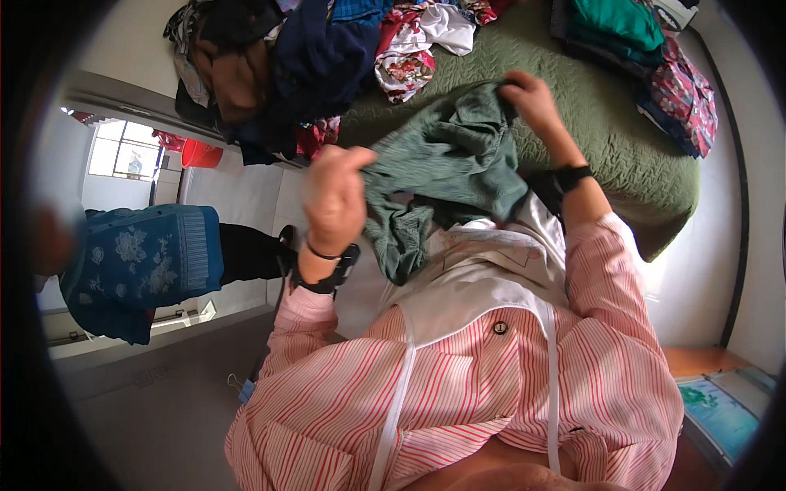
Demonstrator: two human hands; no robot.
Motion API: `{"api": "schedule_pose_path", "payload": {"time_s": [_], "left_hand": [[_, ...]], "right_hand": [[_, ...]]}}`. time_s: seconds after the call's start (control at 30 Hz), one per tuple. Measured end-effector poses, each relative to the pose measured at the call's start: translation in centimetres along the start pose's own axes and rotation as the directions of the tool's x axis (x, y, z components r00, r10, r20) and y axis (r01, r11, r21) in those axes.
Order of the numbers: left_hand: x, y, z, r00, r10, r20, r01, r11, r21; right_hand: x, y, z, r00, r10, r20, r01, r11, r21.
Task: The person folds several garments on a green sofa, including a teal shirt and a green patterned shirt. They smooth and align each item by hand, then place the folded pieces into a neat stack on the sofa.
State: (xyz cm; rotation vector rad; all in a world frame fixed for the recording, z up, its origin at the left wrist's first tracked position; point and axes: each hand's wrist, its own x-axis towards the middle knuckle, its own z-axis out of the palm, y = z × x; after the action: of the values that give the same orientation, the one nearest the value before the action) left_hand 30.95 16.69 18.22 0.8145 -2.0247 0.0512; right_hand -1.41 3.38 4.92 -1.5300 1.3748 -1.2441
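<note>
A crumpled dark green garment is spread between my two hands, over my lap and the near edge of the bed. Its lower left part hangs down in folds, and I cannot make out which kind of clothing it is. My right hand pinches its upper right corner. At its left edge, my left hand is closed with the fingers curled, slightly smeared by motion. The cloth there meets the thumb side of that hand. A white apron covers my front below the garment.
The bed has a green quilted cover. A heap of dark clothes lies at the far left, beside a floral garment. Folded clothes and a pink floral piece sit far right. Another person stands by the doorway at left.
</note>
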Motion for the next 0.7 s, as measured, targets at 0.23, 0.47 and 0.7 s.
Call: {"api": "schedule_pose_path", "payload": {"time_s": [0.23, 0.47, 0.7], "left_hand": [[4.2, -0.5, -3.3, 0.954, -0.111, -0.280, 0.160, 0.974, 0.159], [8.6, -1.9, 3.7, 0.788, -0.573, 0.225, 0.452, 0.291, -0.843], [-3.1, -15.6, 22.2, 0.623, -0.708, 0.333, 0.759, 0.650, -0.037]], "right_hand": [[-10.8, -12.8, -13.5, 0.979, 0.055, -0.198, 0.112, 0.662, 0.741], [-18.1, -14.4, -18.5, 0.849, -0.071, -0.524, 0.345, 0.825, 0.447], [-16.1, 8.8, -14.6, 0.864, 0.391, -0.317, -0.333, 0.916, 0.223]]}}
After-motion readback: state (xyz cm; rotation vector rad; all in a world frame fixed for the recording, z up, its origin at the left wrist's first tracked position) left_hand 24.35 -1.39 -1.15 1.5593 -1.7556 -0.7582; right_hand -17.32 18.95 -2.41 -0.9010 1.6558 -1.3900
